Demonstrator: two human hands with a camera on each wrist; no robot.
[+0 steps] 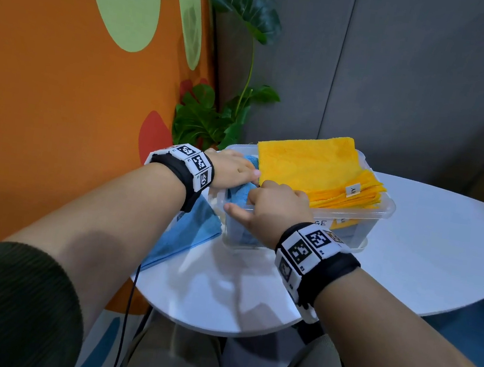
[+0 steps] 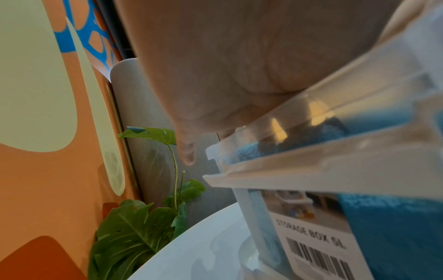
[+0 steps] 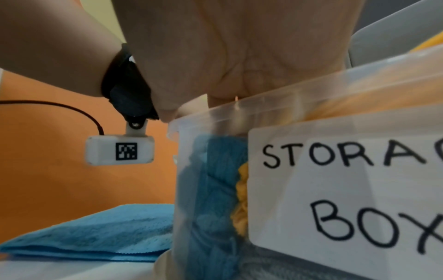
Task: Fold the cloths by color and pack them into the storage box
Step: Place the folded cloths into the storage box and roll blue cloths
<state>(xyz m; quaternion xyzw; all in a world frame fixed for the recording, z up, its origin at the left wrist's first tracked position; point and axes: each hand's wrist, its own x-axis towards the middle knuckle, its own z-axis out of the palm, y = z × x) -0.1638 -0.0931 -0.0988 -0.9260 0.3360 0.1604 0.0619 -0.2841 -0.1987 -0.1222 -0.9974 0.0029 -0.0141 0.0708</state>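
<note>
both hands, left [image 1: 233,168] and right [image 1: 274,210], press a folded blue cloth [image 1: 241,194] into the clear plastic storage box [image 1: 384,208]; finger grip cannot be told.

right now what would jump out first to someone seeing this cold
The bright yellow cloths, stacked on the right side of the clear storage box, rise above its rim. Next come both hands at its left end, left hand and right hand, pushing a blue cloth down inside. Another folded blue cloth waits on the white table.

White round table [image 1: 429,237], leafy green plant [image 1: 203,117], orange patterned wall [image 1: 62,100], grey panels [image 1: 401,65]
</note>
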